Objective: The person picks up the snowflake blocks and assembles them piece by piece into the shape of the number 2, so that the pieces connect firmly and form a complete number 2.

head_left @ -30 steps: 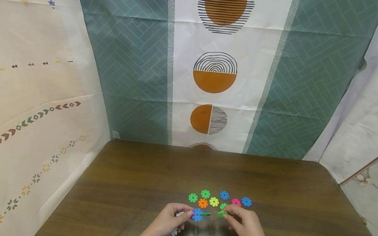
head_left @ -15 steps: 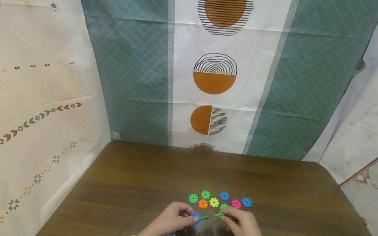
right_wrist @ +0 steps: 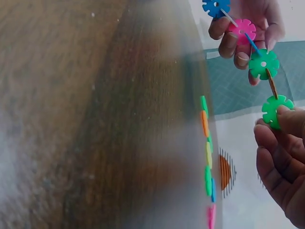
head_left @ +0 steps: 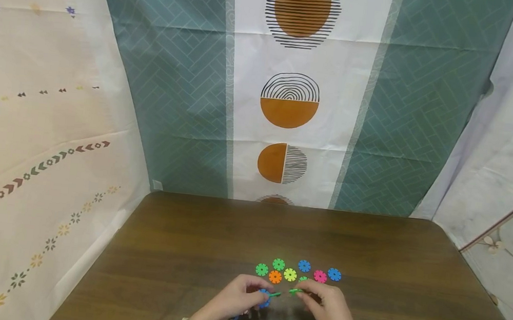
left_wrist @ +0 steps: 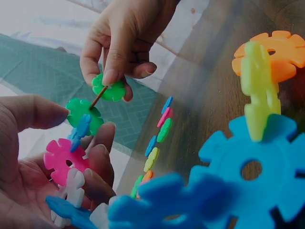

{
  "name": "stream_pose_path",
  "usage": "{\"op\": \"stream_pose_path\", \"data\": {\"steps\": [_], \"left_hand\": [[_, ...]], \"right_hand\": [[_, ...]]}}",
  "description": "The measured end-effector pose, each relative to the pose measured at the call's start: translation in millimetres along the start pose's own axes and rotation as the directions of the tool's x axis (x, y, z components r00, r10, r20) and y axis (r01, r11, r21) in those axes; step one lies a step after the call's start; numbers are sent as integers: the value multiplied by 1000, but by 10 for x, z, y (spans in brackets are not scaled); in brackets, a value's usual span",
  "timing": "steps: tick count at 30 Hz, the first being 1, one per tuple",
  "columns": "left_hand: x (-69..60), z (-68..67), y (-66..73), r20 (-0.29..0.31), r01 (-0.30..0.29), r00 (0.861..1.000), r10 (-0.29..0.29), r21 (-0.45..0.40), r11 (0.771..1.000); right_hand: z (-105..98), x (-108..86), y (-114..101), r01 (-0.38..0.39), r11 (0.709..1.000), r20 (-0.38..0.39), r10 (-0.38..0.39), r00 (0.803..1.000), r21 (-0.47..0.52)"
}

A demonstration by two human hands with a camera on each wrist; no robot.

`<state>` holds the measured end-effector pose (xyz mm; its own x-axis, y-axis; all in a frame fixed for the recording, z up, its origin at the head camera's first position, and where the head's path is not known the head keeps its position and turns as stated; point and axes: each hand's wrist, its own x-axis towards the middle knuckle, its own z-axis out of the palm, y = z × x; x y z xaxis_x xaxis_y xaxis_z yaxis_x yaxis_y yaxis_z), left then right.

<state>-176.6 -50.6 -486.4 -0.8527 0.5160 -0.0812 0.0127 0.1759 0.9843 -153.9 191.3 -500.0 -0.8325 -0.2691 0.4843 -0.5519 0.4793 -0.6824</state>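
In the head view my left hand [head_left: 238, 300] grips a chain of slotted discs near the table's front. By its fingertips, in the left wrist view, come a green disc [left_wrist: 76, 112], a blue one [left_wrist: 81, 131] and a pink one [left_wrist: 59, 164], with white and blue discs below. To the right, my right hand [head_left: 328, 306] pinches another green disc [left_wrist: 116, 93] between thumb and fingers. A thin brownish disc [right_wrist: 272, 85], seen edge-on, spans between the two green discs. More chain, with large blue [left_wrist: 257, 167], yellow and orange discs, hangs close to the left wrist camera.
Loose discs lie just beyond my hands on the brown table [head_left: 184, 235]: orange [head_left: 275, 276], yellow [head_left: 290, 274], pink [head_left: 320, 276], several green and two blue. Patterned cloths [head_left: 188, 97] hang behind and at both sides of the table.
Both hands have shifted slightly left, each still holding its discs. The blue disc at my left fingertips has turned and is more covered. The white disc below has moved down in the head view.
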Motion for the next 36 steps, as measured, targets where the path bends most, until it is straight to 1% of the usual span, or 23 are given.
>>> {"op": "stream_pose_path", "data": {"steps": [3, 6, 12, 15, 21, 24, 26, 31, 36], "left_hand": [[-4, 1, 34, -4, 12, 1000, -12, -17, 1000], [-2, 1, 38, -1, 17, 1000, -17, -27, 999], [22, 9, -4, 1, -36, 999, 36, 32, 999], [25, 17, -3, 11, -53, 999, 52, 38, 998], [25, 34, -7, -7, -40, 999, 41, 41, 998], [38, 39, -18, -16, -40, 999, 41, 56, 998], [55, 40, -36, -21, -36, 999, 37, 61, 997], [75, 30, -31, -27, -32, 999, 33, 45, 998], [95, 35, -37, -36, -12, 999, 12, -22, 1000]], "right_hand": [[10, 4, -10, 12, 1000, -4, -12, 1000, -1], [16, 6, -20, 26, 1000, -12, -26, 1000, 2], [28, 11, -42, 42, 999, -9, -42, 999, -13], [36, 12, -50, 49, 999, -13, -50, 999, -19], [57, 7, -46, 74, 995, -49, -78, 996, -72], [68, 12, -36, 85, 992, -62, -91, 994, -91], [79, 25, -27, 105, 988, -74, -113, 991, -111], [115, 58, -5, 148, 976, -105, -166, 981, -160], [138, 83, -1, 151, 966, -126, -180, 976, -210]]}}
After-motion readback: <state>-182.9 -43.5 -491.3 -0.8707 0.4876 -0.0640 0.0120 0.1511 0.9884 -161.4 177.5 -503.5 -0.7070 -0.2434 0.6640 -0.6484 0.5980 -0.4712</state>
